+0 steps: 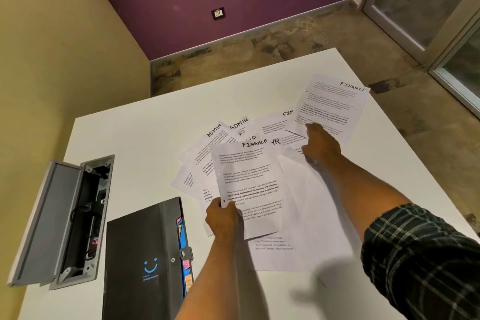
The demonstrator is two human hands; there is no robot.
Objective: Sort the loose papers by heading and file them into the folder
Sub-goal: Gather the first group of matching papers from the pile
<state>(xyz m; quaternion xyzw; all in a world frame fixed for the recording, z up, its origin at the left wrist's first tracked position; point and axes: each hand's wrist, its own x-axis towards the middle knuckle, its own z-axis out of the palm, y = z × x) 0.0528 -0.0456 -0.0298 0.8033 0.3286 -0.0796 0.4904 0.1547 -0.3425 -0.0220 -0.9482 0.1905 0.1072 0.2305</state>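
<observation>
Left hand (pixel 221 218) pinches FINANCE sheet (pixel 248 184) | right hand (pixel 320 147) grips far sheets (pixel 330 109)

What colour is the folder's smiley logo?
Blue, on the black folder; head view shows it.

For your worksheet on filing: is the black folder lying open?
No, the black folder lies closed on the white table, its clasp fastened.

White table (pixel 145 135) mid-frame, papers (pixel 220 153) headed ADMIN, HR, FINANCE fanned at centre, left hand (pixel 222 217) pinching a FINANCE sheet (pixel 249 184), right hand (pixel 320 145) on sheets upper right, black folder (pixel 141 262) lower left
</observation>
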